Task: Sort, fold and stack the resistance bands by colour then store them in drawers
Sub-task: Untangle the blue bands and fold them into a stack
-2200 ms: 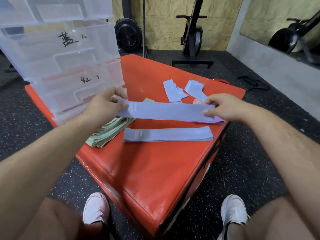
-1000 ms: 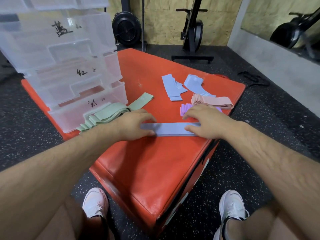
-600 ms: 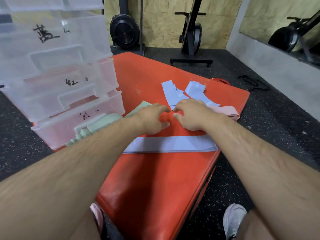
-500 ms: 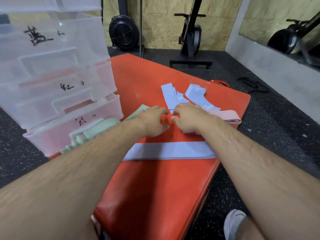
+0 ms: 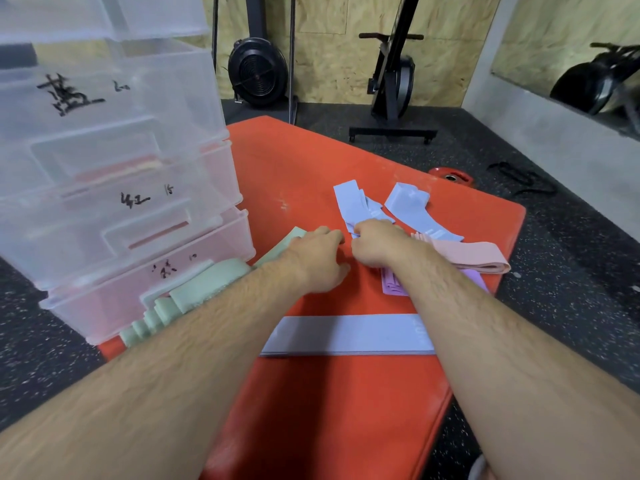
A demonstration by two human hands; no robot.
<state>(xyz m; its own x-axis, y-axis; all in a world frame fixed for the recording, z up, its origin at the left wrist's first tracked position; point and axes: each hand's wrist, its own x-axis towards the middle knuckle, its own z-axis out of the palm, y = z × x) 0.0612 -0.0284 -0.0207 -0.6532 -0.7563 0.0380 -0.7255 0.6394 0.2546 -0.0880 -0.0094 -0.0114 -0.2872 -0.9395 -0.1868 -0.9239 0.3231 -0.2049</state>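
Far left: clear drawers, stacked on the left corner of the red pad, with handwritten marks on the fronts. Just in front of the lowest drawer, green bands in a fanned pile, partly hidden under the left forearm. Left arm stretched forward across the pad. Left hand palm down, knuckles up, fingers bent and pointing towards the right hand, thumb tucked low near the pad surface. Fingertips hidden, so cannot tell whether gripping or not. Nearer, between the two forearms, flat blue band laid out straight and crosswise, touched by neither hand. Right arm likewise stretched forward, right hand just beside the left, with fingers curled round the near end of the loose blue bands, the rest of these trailing away from the hand in a crumpled spread. Under the right wrist, purple bands folded in a small pile. Further right, pink bands stacked flat, reaching towards the pad's right edge
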